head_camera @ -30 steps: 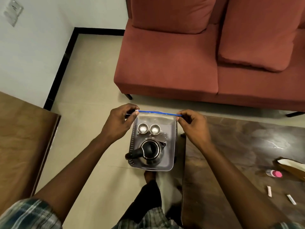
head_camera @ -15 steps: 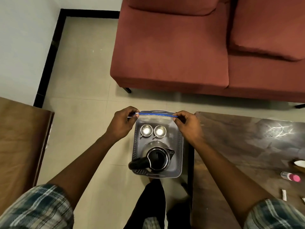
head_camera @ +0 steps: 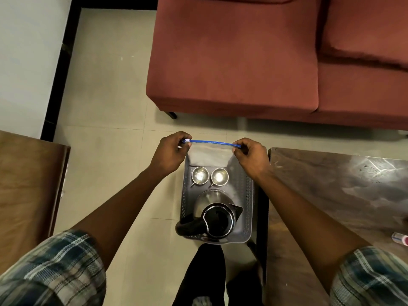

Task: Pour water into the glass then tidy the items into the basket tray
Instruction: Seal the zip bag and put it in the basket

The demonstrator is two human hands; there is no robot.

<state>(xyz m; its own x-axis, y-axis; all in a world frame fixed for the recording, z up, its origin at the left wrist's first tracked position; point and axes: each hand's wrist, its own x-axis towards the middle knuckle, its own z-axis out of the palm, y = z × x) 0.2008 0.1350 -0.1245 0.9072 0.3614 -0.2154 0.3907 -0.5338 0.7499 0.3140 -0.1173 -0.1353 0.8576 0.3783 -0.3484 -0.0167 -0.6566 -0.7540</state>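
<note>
pinching zip bag (head_camera: 209, 154) at both ends of its blue edge, left hand (head_camera: 170, 151), right hand (head_camera: 251, 156) clamped tight; below, basket tray (head_camera: 248, 195) just beside table (head_camera: 331, 195) edge, open floor (head_camera: 106, 129) leftward.

Your sleeves (head_camera: 48, 272) plaid in blue, white and grey, blue strip (head_camera: 212, 142) on your clear bag (head_camera: 208, 154), grey dotted basket tray (head_camera: 248, 195), silver cups (head_camera: 200, 175), black-and-steel kettle (head_camera: 217, 215), rust-red sofa (head_camera: 231, 58) upper right, beige floor (head_camera: 106, 85), dark veined tabletop (head_camera: 331, 184) right.

The clear blue-zippered plastic bag (head_camera: 208, 154) veils the far end of the grey perforated basket tray (head_camera: 248, 195); the right edge cuts off the small pink-capped bottle (head_camera: 399, 238).
</note>
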